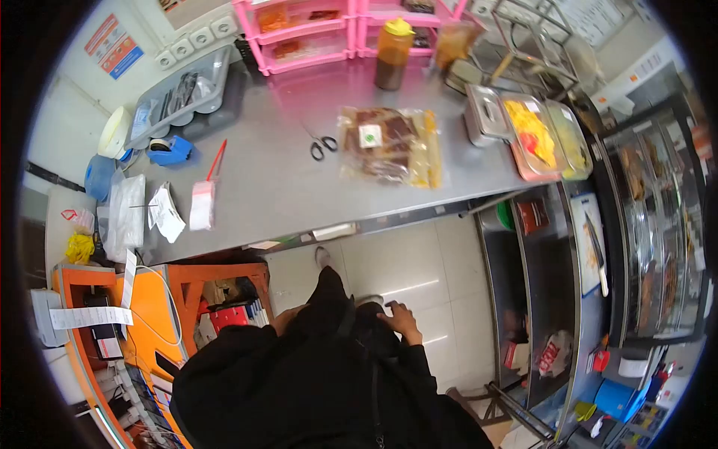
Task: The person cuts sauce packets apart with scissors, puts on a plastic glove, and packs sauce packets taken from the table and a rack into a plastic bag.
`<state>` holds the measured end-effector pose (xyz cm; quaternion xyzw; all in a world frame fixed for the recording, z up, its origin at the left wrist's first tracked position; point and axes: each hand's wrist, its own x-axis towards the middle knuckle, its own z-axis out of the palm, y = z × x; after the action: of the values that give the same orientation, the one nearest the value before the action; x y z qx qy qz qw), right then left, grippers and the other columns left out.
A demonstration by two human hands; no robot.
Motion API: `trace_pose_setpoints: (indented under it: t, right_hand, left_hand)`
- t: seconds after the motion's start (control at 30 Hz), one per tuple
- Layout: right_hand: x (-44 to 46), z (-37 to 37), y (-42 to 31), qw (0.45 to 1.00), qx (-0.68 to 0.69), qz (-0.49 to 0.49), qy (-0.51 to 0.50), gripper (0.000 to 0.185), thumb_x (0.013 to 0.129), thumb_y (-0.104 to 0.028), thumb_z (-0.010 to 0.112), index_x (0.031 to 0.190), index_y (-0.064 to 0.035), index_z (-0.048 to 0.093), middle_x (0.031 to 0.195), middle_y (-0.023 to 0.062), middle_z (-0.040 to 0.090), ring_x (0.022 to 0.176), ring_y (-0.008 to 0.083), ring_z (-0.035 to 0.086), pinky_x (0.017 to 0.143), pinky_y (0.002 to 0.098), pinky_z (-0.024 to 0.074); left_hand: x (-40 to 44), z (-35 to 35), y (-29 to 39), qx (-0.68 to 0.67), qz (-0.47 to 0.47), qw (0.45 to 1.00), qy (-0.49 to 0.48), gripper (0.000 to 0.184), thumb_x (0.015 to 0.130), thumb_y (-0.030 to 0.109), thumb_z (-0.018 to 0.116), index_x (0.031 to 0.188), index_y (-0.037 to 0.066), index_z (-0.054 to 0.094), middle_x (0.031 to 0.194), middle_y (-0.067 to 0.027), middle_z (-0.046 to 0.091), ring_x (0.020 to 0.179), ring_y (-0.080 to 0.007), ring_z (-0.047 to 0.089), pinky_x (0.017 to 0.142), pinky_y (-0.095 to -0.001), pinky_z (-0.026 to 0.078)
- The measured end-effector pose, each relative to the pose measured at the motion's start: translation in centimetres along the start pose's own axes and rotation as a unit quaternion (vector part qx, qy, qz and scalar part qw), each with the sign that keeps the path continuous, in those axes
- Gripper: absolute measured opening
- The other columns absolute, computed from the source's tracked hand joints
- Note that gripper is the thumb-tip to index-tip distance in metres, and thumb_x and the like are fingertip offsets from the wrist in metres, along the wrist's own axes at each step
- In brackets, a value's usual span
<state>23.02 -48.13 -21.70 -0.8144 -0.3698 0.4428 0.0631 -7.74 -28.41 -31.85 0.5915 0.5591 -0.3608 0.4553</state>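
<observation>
My right hand (402, 322) hangs low beside my dark clothing, over the tiled floor. Its fingers are loosely bent and apart, and I see nothing held in them. Of my left hand (285, 319) only a small part shows at my other side; its fingers are hidden by the black sleeve. Neither hand touches the steel counter (277, 179) in front of me. On that counter lie a sealed clear bag of dark brown food (381, 146) with a white label, and black-handled scissors (323, 147) just left of it.
A sauce bottle (393, 56) stands near pink drawers (303, 37). Food containers (531, 138) sit at the counter's right end. Leftward are a tape dispenser (170, 150), paper slips (166, 213) and a grey tray (183, 97). A knife (597, 251) lies on a white board (587, 224).
</observation>
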Motion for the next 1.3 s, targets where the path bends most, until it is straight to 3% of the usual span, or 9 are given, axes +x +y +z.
trace_pose_setpoints:
  t: [0.13, 0.27, 0.53, 0.8, 0.9, 1.03, 1.07, 1.17, 1.3]
  right_hand:
    - [-6.2, 5.6, 8.9, 0.939, 0.291, 0.184, -0.023, 0.074, 0.081, -0.059, 0.059, 0.124, 0.0009, 0.051, 0.119, 0.0168, 0.059, 0.102, 0.0325, 0.06, 0.09, 0.0384, 0.0459]
    - [-10.1, 9.4, 13.6, 0.727, 0.629, 0.232, -0.146, 0.076, 0.083, -0.06, 0.054, 0.122, 0.0054, 0.053, 0.122, 0.0142, 0.058, 0.099, 0.0267, 0.061, 0.09, 0.0344, 0.0454]
    - [-13.5, 16.6, 17.0, 0.658, 0.722, 0.216, -0.005, 0.065, 0.091, -0.055, 0.042, 0.12, 0.0003, 0.057, 0.117, 0.0113, 0.061, 0.102, 0.0254, 0.059, 0.094, 0.0328, 0.0423]
    - [-17.9, 11.9, 23.0, 0.629, 0.74, 0.229, 0.062, 0.055, 0.094, -0.049, 0.039, 0.116, -0.0034, 0.062, 0.111, 0.012, 0.064, 0.102, 0.0234, 0.058, 0.094, 0.0353, 0.0414]
    - [-18.1, 11.9, 28.6, 0.664, 0.708, 0.228, 0.074, 0.053, 0.094, -0.048, 0.04, 0.114, -0.0039, 0.063, 0.109, 0.0119, 0.065, 0.101, 0.0233, 0.059, 0.092, 0.0359, 0.0427]
    - [-18.8, 13.8, 37.5, 0.816, 0.528, 0.225, 0.066, 0.051, 0.093, -0.046, 0.042, 0.113, -0.0045, 0.064, 0.107, 0.0117, 0.066, 0.098, 0.0233, 0.06, 0.09, 0.0369, 0.0444]
    - [-24.6, 6.7, 36.9, 0.742, 0.606, 0.285, 0.024, 0.045, 0.091, -0.045, 0.048, 0.106, -0.0065, 0.068, 0.099, 0.0126, 0.068, 0.09, 0.0227, 0.064, 0.082, 0.035, 0.0497]
    - [-29.4, 11.3, 42.4, 0.513, 0.825, 0.132, 0.197, 0.04, 0.086, -0.036, 0.06, 0.1, -0.0003, 0.067, 0.092, 0.0134, 0.069, 0.081, 0.0216, 0.067, 0.07, 0.0296, 0.0535]
    - [-44.9, 7.0, 47.5, 0.585, 0.615, 0.267, 0.456, 0.016, 0.085, -0.017, 0.059, 0.082, -0.0021, 0.067, 0.093, 0.0077, 0.069, 0.088, 0.0141, 0.063, 0.076, 0.0279, 0.0477]
  left_hand:
    - [0.0, 3.8, 4.8, 0.052, 0.046, 0.998, 0.0, 0.064, 0.078, 0.055, 0.06, 0.116, 0.003, 0.06, 0.116, -0.023, 0.059, 0.11, -0.0372, 0.055, 0.093, -0.0426, 0.044]
    - [0.9, 5.1, 12.3, 0.143, 0.109, 0.984, -0.011, 0.063, 0.077, 0.054, 0.06, 0.113, 0.002, 0.062, 0.114, -0.0234, 0.06, 0.109, -0.0374, 0.056, 0.092, -0.0426, 0.045]
    - [4.6, 10.6, 28.4, 0.427, 0.187, 0.883, -0.06, 0.063, 0.077, 0.052, 0.06, 0.108, -0.002, 0.064, 0.111, -0.0241, 0.062, 0.107, -0.0377, 0.058, 0.09, -0.0425, 0.046]
    - [1.5, 22.2, 42.5, 0.586, 0.265, 0.763, -0.066, 0.056, 0.077, 0.044, 0.062, 0.105, -0.005, 0.064, 0.109, -0.0258, 0.062, 0.106, -0.0374, 0.059, 0.089, -0.0414, 0.047]
    - [-0.7, 27.7, 48.7, 0.592, 0.291, 0.75, -0.048, 0.056, 0.076, 0.043, 0.064, 0.103, -0.006, 0.064, 0.105, -0.0259, 0.063, 0.102, -0.0373, 0.061, 0.087, -0.0407, 0.049]
    - [0.1, 36.6, 56.6, 0.715, 0.326, 0.611, -0.095, 0.05, 0.075, 0.037, 0.066, 0.101, -0.006, 0.065, 0.1, -0.0239, 0.065, 0.093, -0.0347, 0.065, 0.08, -0.0399, 0.053]
    - [-0.7, 38.4, 58.0, 0.741, 0.32, 0.581, -0.109, 0.049, 0.074, 0.036, 0.066, 0.1, -0.005, 0.066, 0.099, -0.023, 0.066, 0.091, -0.0334, 0.066, 0.078, -0.0399, 0.054]
    - [-5.3, 41.3, 62.0, 0.794, 0.205, 0.554, -0.145, 0.043, 0.074, 0.032, 0.066, 0.103, 0.0, 0.067, 0.105, -0.0161, 0.067, 0.09, -0.0282, 0.067, 0.075, -0.0406, 0.055]
    - [-3.4, 46.7, 65.8, 0.856, 0.149, 0.448, -0.209, 0.047, 0.074, 0.035, 0.068, 0.108, 0.002, 0.066, 0.108, -0.0136, 0.066, 0.101, -0.0267, 0.063, 0.08, -0.0406, 0.053]
